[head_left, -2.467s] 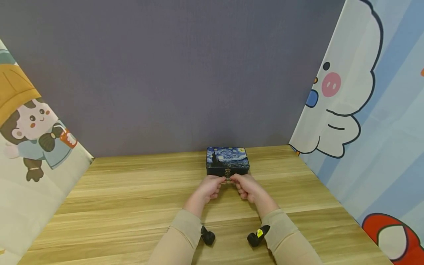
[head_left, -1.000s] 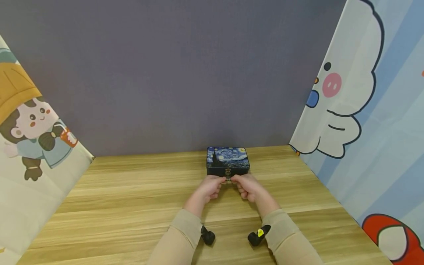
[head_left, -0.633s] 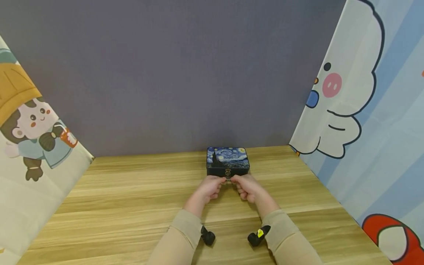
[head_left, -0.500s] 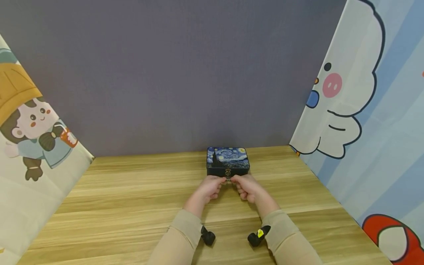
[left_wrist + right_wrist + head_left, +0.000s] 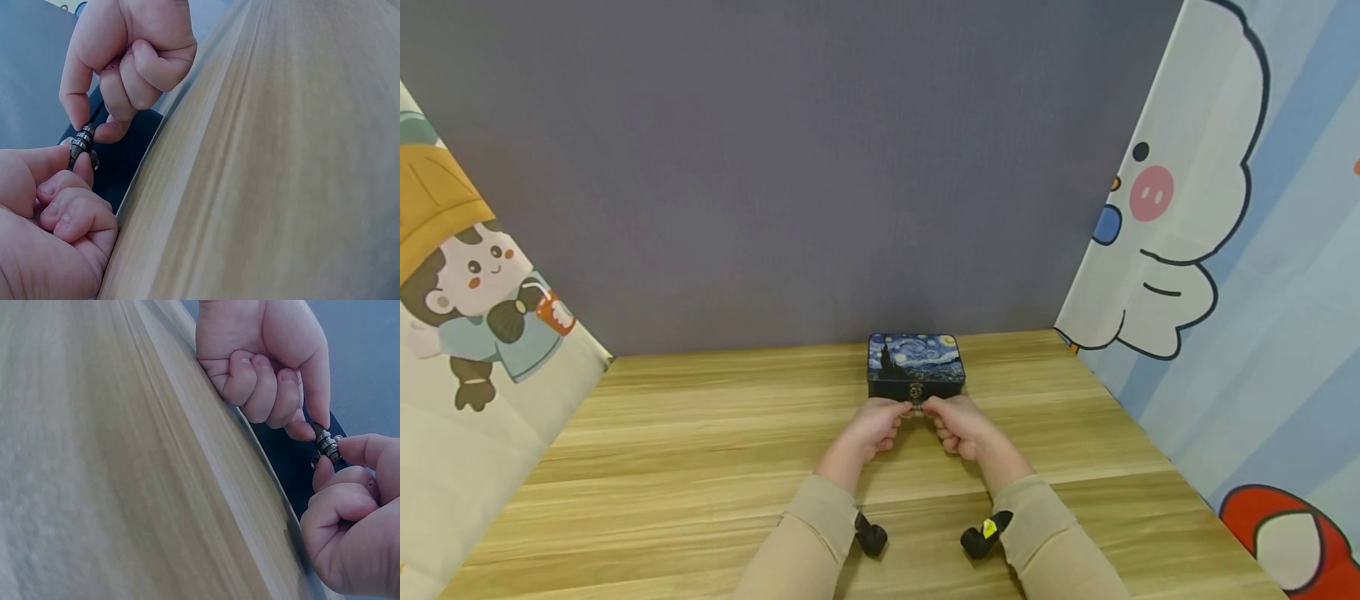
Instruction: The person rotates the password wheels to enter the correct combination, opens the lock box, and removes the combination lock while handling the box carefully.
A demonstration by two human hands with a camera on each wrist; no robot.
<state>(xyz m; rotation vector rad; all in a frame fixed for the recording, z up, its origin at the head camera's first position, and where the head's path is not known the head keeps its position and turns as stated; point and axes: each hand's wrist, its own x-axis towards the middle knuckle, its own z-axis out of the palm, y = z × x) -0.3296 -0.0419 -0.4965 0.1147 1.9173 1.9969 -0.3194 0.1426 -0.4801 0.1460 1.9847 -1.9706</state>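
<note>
A small dark tin box (image 5: 916, 357) with a swirling blue night-sky picture on its lid lies closed near the back of the table. On its front is a brass-coloured clasp (image 5: 916, 389). At the clasp sits a small cylindrical combination lock (image 5: 82, 140) with ringed number dials. My left hand (image 5: 872, 423) pinches one end of this lock between thumb and forefinger, the other fingers curled in. From the opposite side my right hand (image 5: 962, 425) pinches the other end likewise. Both wrist views show the dials between the two pairs of fingertips, close against the box's dark front.
The wood-grain table (image 5: 700, 467) spreads out around the box. A grey panel (image 5: 775, 167) rises right behind it, and cartoon-printed sheets (image 5: 1225, 333) flank both sides. A black wrist device (image 5: 871, 534) is on each cuff.
</note>
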